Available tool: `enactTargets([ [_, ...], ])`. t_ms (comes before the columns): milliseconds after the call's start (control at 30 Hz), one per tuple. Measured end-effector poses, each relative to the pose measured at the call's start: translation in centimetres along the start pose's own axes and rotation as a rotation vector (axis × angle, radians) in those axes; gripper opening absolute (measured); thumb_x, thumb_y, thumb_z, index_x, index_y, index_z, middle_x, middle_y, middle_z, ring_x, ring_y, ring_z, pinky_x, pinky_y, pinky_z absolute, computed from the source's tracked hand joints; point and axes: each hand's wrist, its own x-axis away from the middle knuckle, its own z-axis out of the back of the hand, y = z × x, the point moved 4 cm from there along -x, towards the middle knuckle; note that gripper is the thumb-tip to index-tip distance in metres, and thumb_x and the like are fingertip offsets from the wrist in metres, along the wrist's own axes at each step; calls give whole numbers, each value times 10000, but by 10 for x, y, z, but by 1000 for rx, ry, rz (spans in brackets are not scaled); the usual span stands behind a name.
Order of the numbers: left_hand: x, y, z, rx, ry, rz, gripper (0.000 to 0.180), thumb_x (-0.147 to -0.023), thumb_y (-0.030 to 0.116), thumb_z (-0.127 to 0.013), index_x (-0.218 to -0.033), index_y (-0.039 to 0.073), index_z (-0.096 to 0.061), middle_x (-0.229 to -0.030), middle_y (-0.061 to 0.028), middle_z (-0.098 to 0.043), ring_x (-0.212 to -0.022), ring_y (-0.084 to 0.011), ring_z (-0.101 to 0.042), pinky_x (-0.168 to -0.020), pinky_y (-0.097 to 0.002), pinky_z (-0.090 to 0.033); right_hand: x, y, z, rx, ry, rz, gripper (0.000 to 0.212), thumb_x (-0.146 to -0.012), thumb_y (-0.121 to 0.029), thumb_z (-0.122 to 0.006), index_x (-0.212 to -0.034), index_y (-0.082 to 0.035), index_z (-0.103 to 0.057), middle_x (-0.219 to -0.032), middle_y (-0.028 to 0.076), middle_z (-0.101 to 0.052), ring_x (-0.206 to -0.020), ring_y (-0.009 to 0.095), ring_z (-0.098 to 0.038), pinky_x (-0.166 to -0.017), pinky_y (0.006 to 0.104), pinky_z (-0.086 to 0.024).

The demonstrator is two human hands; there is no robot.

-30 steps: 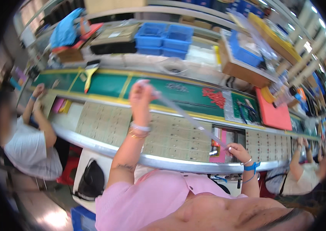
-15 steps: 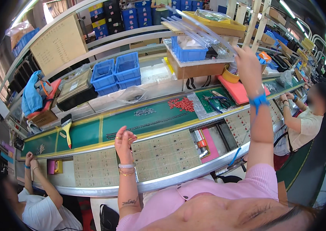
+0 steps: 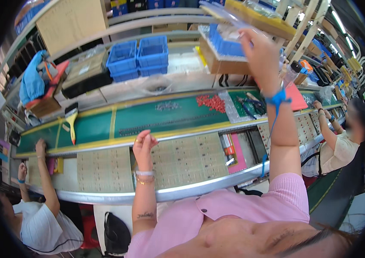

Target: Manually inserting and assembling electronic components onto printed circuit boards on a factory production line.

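Note:
My left hand (image 3: 143, 144) hovers over the near edge of the green work strip (image 3: 182, 122), above a board panel (image 3: 187, 161) fitted with small parts. Its fingers are curled together; whatever they may hold is too small to make out. High at the right, my right hand (image 3: 260, 53) reaches up to the shelf, its bent fingers closed at the end of a clear plastic tube (image 3: 234, 19). More clear tubes lie alongside, and blur hides the exact grip. Red parts (image 3: 211, 103) and grey parts (image 3: 167, 105) lie in heaps on the strip, with a dark row of parts (image 3: 165, 124) below them.
Blue bins (image 3: 152, 51) stand behind the strip, left of a cardboard box (image 3: 221, 64) with a blue tray on it. A brush (image 3: 71, 122) lies at the left, pliers (image 3: 251, 106) at the right. Co-workers sit on both sides; one's hand (image 3: 40, 148) reaches onto the strip.
My right hand has moved left and slightly up with the tube, toward the other tubes. My left hand has risen a little, its fingers drawn closer together. The left co-worker's arm now reaches farther forward.

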Motion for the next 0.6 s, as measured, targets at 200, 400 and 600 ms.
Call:
enactTargets([
  [200, -4, -3, -12, -27, -20, 8, 167, -892, 103, -551, -1035, 29, -596, -789, -30, -605, -692, -92, -581, -656, -230, -505, 141, 2, -167, -178, -721, 16, 149, -796, -131, -590, -933, -92, -633, -808, 103, -638, -793, 281, -604, -700, 396, -481],
  [400, -2, -9, -7, -15, 22, 71, 167, -890, 104, -552, -1031, 28, -599, -789, -27, -610, -682, -85, -578, -658, -220, -501, 198, 45, -265, 30, -712, 273, 116, -767, -139, -568, -861, -95, -621, -857, 76, -612, -868, 247, -584, -707, 371, -497],
  [600, 0, -10, -11, -58, -35, 82, 162, -900, 118, -540, -1029, 33, -591, -803, -31, -595, -696, -103, -588, -660, -233, -520, 204, 48, -283, 84, -644, 300, 114, -740, -144, -576, -841, -94, -585, -863, 87, -543, -828, 242, -569, -690, 365, -496],
])
